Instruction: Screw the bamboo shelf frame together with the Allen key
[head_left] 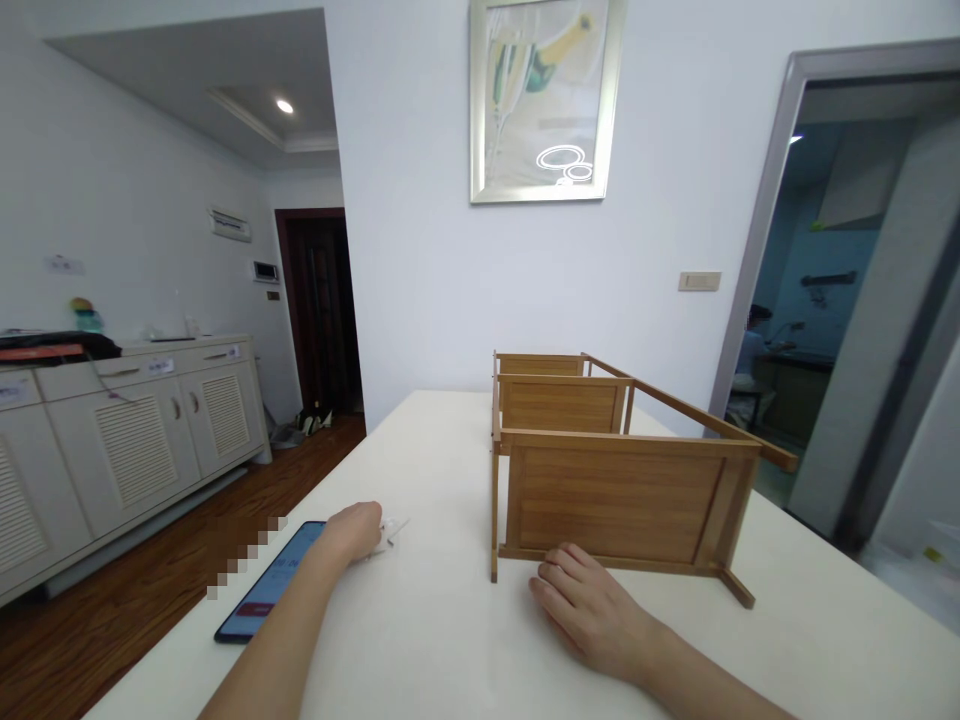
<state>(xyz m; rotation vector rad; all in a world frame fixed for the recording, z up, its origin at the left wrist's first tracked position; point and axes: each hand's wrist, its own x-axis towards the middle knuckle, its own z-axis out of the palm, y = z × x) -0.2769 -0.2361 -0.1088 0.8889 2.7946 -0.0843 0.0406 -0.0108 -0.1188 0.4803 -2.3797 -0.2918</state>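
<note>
A small wooden shelf rack (615, 505) lies on its side on the white table (420, 640), with its flat panels standing on edge. My right hand (589, 612) rests palm down on the table, its fingers loosely bent near the lower edge of the closest panel. My left hand (354, 532) is farther left, its fingers curled down at a small clear plastic bag (390, 533) with tiny dark pieces in or on it. The left fingertips are hidden, so what they pinch cannot be seen. Under my left forearm lies a smartphone (274, 585) with a lit screen.
A white cabinet (150, 410) with things on top stands left, beyond the wooden floor. A framed picture (546, 100) and a switch plate (700, 281) are on the wall behind the table. Through the right doorway a person (750, 350) is partly visible.
</note>
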